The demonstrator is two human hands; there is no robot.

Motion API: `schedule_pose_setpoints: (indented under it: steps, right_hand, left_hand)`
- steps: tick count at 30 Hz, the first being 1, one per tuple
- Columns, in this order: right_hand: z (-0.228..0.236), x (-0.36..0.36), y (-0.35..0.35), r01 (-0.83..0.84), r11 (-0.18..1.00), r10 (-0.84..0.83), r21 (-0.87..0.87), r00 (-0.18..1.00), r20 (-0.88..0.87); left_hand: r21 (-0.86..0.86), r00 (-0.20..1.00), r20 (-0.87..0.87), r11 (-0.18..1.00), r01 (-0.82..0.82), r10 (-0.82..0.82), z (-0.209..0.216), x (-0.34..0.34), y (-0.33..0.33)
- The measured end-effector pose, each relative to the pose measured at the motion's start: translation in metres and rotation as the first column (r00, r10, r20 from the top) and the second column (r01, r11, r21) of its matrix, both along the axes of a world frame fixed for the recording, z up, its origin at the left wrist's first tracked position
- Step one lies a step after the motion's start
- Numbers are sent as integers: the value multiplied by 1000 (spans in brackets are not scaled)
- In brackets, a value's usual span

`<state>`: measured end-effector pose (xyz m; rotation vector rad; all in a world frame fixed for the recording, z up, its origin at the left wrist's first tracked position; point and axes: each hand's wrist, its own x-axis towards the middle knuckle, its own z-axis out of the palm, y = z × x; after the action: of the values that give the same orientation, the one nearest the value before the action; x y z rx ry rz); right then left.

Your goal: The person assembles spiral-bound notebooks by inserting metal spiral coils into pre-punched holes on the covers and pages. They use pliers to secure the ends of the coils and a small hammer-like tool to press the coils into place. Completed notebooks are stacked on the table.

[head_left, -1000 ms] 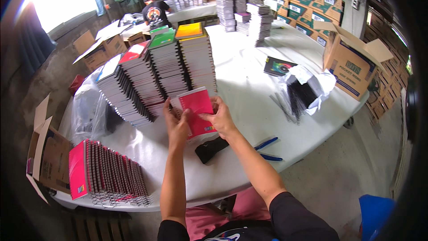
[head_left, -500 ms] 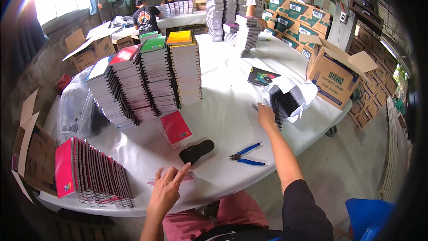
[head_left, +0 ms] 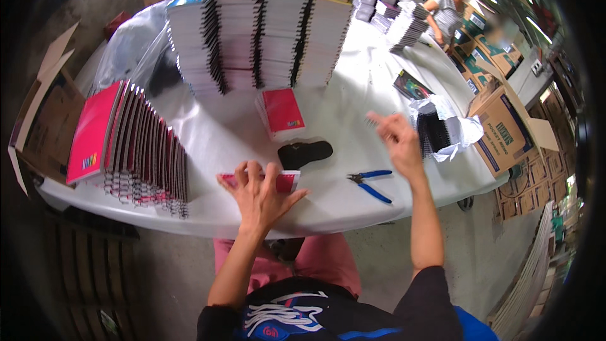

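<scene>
Fingers spread, my left hand [head_left: 260, 199] rests over a small red notebook [head_left: 289, 180] near the table's front edge, hiding much of it. My right hand [head_left: 402, 142] is raised over the table, its fingers closed on what looks like a dark spiral binding coil [head_left: 370, 122], blurred by motion. Beside that hand lies a bundle of black binding coils [head_left: 432, 136] in torn white wrapping. Blue-handled cutters [head_left: 374, 187] lie between my hands. Beyond my left hand are a black, sole-shaped object [head_left: 306, 153] and red notebooks [head_left: 284, 115] lying flat.
Red spiral notebooks [head_left: 95, 136] stand in a leaning row at left, by an open carton [head_left: 50, 126]. Tall notebook stacks [head_left: 284, 38] with coloured covers rise at the back. Another open carton [head_left: 505, 129] is at right; a person [head_left: 447, 16] stands across the table.
My right hand has lifted off the coil bundle and drawn away from it, toward the left. My left hand has moved over the red notebook. The view has tilted down.
</scene>
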<state>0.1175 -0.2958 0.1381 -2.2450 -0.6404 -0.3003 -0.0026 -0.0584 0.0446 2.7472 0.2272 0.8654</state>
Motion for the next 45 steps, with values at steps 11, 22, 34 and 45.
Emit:
schedule_pose_setpoints:
  steps: [11, 22, 34, 45]
  right_hand:
    - [-54, -54, 69, -207, 970, 219, 125, 972, -90]
    - [-59, -38, 59, -410, 858, 514, 310, 657, -552]
    - [-46, -53, 67, -415, 908, 416, 60, 873, -254]
    - [-80, 28, 70, -422, 845, 462, -327, 885, 52]
  left_hand:
    - [-76, 941, 328, 995, -59, 81, -18, 10, 0]
    - [-61, 972, 223, 996, -67, 79, -15, 10, -5]
    - [-65, 982, 184, 996, 64, -51, -7, -5, 9]
    - [-80, 972, 225, 993, 82, -62, -8, -6, 13]
